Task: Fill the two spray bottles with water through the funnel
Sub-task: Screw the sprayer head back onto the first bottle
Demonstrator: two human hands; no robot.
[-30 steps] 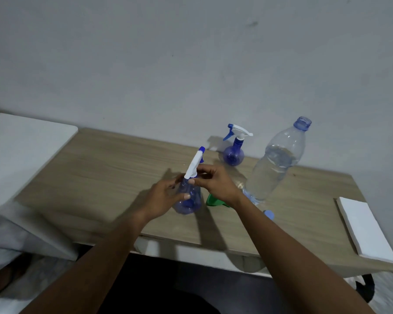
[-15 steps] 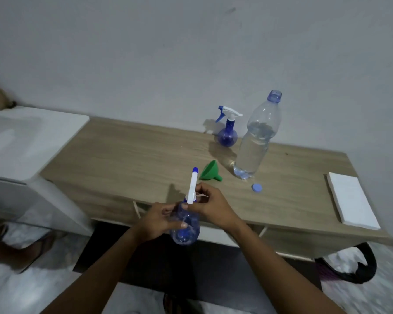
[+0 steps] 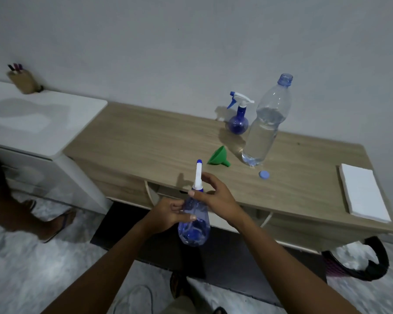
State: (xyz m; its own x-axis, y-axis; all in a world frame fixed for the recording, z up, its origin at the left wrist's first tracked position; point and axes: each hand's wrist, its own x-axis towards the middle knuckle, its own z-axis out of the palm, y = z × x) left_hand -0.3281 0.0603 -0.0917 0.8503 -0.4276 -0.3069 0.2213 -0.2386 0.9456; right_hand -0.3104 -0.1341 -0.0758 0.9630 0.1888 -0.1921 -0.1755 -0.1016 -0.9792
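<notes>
I hold a blue see-through spray bottle (image 3: 194, 230) in the air in front of the table's near edge. My left hand (image 3: 167, 214) grips its body, and my right hand (image 3: 216, 198) is closed around the collar under its white spray head (image 3: 198, 175). A second blue spray bottle (image 3: 238, 123) stands at the back of the wooden table (image 3: 145, 141). Beside it stands a large clear water bottle (image 3: 266, 128), uncapped and partly full. A green funnel (image 3: 218, 155) lies on its side near the water bottle. The blue cap (image 3: 264, 174) lies on the table.
A white pad (image 3: 362, 192) lies at the table's right end. A white cabinet (image 3: 36, 123) adjoins the table on the left, with a pen holder (image 3: 24, 81) at its back. Another person's leg and sandal (image 3: 55, 223) are on the floor at left. A dark basket (image 3: 359, 259) sits low at right.
Both hands have pulled the spray bottle back from over the table toward me, past the near edge. The view has drawn back and tilted down, showing more floor.
</notes>
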